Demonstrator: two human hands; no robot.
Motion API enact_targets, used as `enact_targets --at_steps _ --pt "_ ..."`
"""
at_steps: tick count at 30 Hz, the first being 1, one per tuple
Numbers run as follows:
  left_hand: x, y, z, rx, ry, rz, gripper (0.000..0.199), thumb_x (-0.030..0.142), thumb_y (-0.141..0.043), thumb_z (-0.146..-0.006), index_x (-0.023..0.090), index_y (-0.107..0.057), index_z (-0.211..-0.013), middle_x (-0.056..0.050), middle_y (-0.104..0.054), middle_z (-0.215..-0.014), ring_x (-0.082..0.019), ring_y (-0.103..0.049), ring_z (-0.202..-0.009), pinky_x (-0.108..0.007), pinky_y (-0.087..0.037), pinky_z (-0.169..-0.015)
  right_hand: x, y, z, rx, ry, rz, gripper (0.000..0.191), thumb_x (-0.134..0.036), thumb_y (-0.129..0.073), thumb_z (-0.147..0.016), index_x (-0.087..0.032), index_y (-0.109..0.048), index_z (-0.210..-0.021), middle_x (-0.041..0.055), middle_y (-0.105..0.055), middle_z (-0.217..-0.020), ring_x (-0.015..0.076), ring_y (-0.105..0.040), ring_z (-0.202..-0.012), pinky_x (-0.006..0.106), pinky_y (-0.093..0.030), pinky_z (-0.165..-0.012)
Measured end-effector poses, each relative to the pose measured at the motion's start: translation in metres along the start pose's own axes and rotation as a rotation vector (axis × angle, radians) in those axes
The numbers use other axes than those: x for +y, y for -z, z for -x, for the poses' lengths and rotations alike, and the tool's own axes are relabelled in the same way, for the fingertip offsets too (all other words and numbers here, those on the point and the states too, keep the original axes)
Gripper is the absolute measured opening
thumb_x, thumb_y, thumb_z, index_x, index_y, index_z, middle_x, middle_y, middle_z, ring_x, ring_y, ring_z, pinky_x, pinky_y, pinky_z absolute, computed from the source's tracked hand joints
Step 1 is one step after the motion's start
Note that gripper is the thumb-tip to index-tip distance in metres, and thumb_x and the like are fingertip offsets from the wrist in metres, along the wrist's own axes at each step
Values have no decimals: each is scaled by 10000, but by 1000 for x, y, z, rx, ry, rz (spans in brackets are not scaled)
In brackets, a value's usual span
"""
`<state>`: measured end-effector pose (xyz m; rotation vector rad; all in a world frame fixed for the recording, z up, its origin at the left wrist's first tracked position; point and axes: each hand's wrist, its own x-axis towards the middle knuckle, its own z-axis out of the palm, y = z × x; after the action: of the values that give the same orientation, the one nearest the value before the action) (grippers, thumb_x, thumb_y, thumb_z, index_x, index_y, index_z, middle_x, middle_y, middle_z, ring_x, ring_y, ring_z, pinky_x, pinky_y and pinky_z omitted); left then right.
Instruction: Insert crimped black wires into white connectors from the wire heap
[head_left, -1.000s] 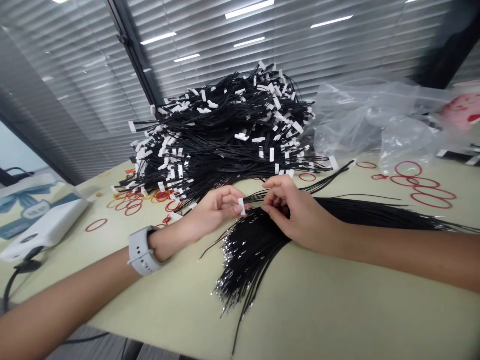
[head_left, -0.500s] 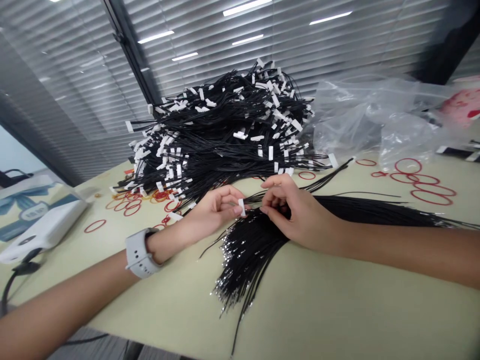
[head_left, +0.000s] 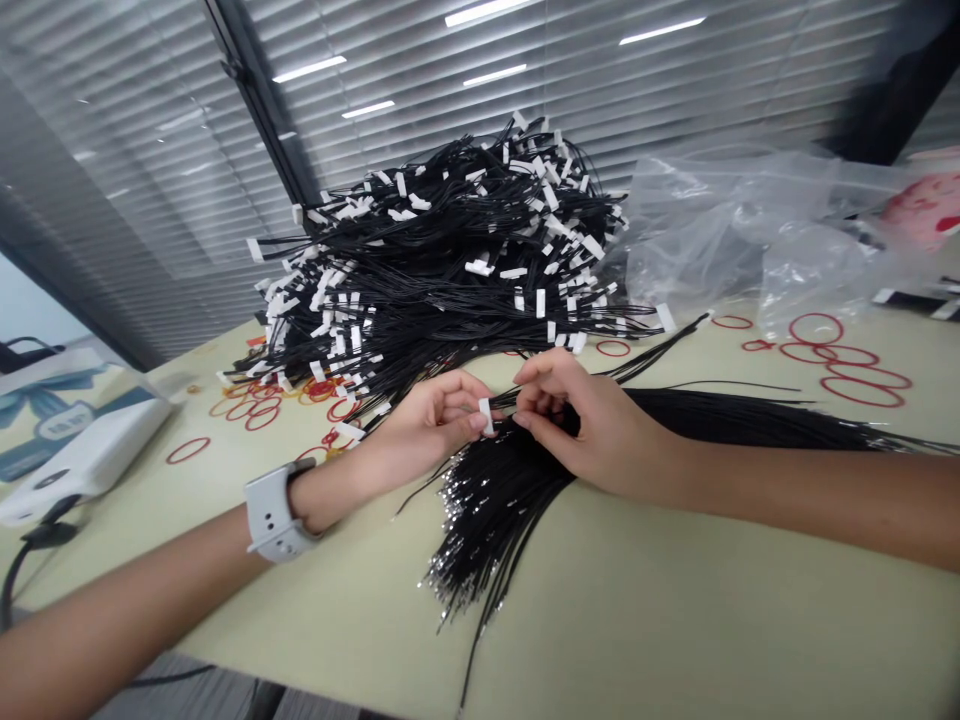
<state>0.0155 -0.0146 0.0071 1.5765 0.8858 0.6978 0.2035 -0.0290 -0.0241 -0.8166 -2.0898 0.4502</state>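
My left hand [head_left: 431, 418], a grey watch band on its wrist, pinches a small white connector [head_left: 486, 414] between thumb and fingertips. Black wires run from the connector toward my right hand [head_left: 570, 410]. The fingers of that hand are closed in a pinch just right of the connector, on what looks like a thin black wire; its tip is hidden. Beneath both hands lies a thick bundle of loose black wires [head_left: 517, 480], its shiny metal terminals fanned out at the near left end. The bundle stretches right, under my right forearm.
Behind my hands rises a large heap of black cables with white connectors [head_left: 450, 250]. Red rubber bands [head_left: 862, 375] lie at the right and more at the left. Clear plastic bags [head_left: 712, 230] are at the back right. A white device [head_left: 90, 460] with a cord stands left on the table [head_left: 675, 620].
My right fingertips have shifted very slightly left, closer to the white connector. My left hand keeps its pinch on the connector.
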Motion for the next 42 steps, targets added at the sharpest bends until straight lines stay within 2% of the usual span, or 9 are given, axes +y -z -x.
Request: enact_targets --at_steps 7,11,16,21,27,31,38,42 --pt "3 0 2 47 79 -8 127 62 -573 -735 113 -525 -841 -7 -609 -696 -63 -560 -633 -159 -406 -574 -2 0 -1 -22 -104 -44 193 -134 -461 -794 -198 -383 -958 -42 -534 -737 58 -514 -668 204 -424 -639" --pt "3 0 2 61 91 30 136 43 -587 -714 114 -541 -820 0 -624 -670 -71 -587 -635 -168 -431 -597 -5 -3 -3 -11 -134 -71 181 -123 -464 -787 -203 -401 -935 -47 -527 -717 59 -514 -657 200 -422 -625" --pt "0 0 1 62 60 50 136 45 -604 -704 108 -550 -811 1 -631 -663 -68 -594 -624 -166 -448 -603 -7 -7 -7 16 -111 -48 152 -84 -462 -767 -202 -429 -857 -55 -506 -680 55 -478 -623 190 -393 -579" --pt "-1 -1 1 68 32 23 133 62 -622 -696 93 -552 -804 -11 -625 -700 -73 -586 -638 -182 -458 -629 -8 -7 -7 -27 -100 6 123 -78 -451 -762 -192 -428 -803 -53 -493 -643 59 -454 -580 201 -353 -542" --pt "-1 1 -6 70 -24 20 152 98 -613 -714 110 -535 -843 -11 -611 -737 -87 -572 -679 -221 -445 -682 -9 -6 -7 39 -95 20 71 -125 -440 -785 -182 -459 -822 -19 -520 -713 82 -469 -639 222 -371 -589" --pt "-5 5 -11 72 -44 -24 121 104 -603 -720 116 -531 -816 -8 -595 -741 -88 -557 -690 -231 -427 -691 -7 -6 -6 6 -85 94 142 -99 -445 -769 -175 -479 -884 9 -540 -827 104 -490 -742 245 -387 -661" --pt "-6 7 -10 6 -15 -30 99 98 -552 -751 126 -486 -818 -11 -587 -732 -94 -543 -679 -241 -402 -662 -3 -6 -5 -36 -199 56 184 -132 -461 -767 -194 -436 -938 -28 -519 -718 92 -479 -644 234 -375 -579" --pt "-5 7 -11 -29 -9 -41 89 85 -532 -759 127 -474 -811 -15 -579 -737 -92 -526 -672 -245 -393 -659 -4 -6 -5 -63 -215 58 199 -122 -461 -754 -197 -408 -931 -29 -516 -705 93 -474 -622 233 -363 -562"
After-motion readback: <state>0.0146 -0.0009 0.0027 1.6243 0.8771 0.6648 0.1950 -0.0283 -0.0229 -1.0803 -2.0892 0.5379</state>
